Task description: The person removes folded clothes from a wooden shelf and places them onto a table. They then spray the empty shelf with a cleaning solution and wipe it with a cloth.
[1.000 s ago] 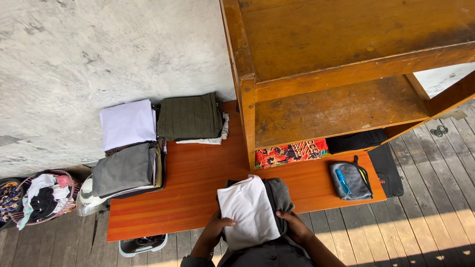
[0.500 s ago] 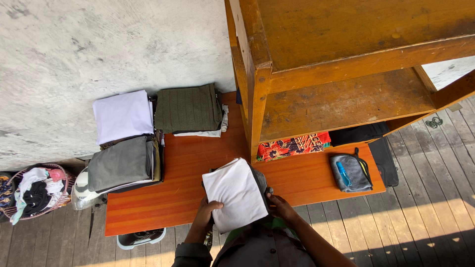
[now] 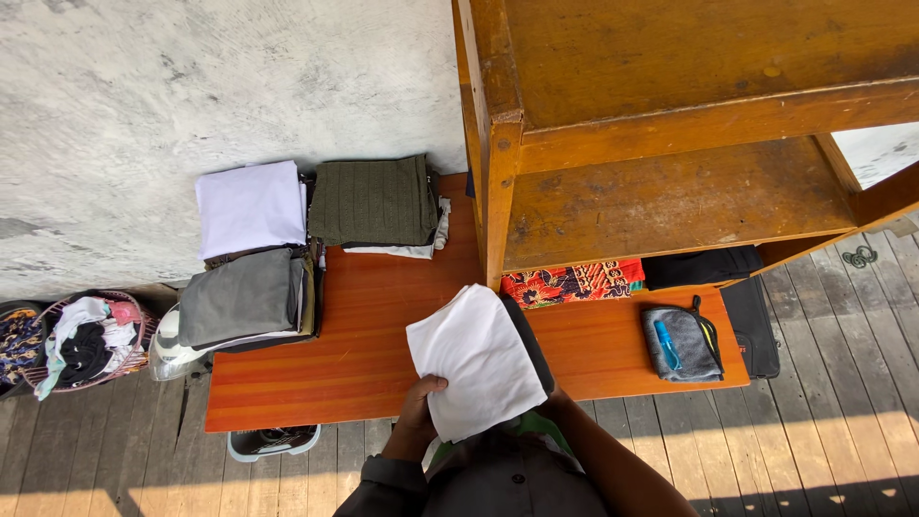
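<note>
A low orange wooden table point(image 3: 383, 325) sits in the middle of the frame, on a grey plank floor point(image 3: 823, 421). At its upper left lie four stacks of folded clothes: a white stack point(image 3: 251, 206), a dark green stack point(image 3: 375, 199), a grey stack point(image 3: 244, 297), and a thin white piece point(image 3: 421, 247) peeking out under the green one. At the right end lies a small grey pouch point(image 3: 682, 343). A red patterned cloth point(image 3: 572, 281) and a black folded cloth point(image 3: 701, 267) lie toward the back of the table, under the big brown wooden shelf point(image 3: 670, 201).
</note>
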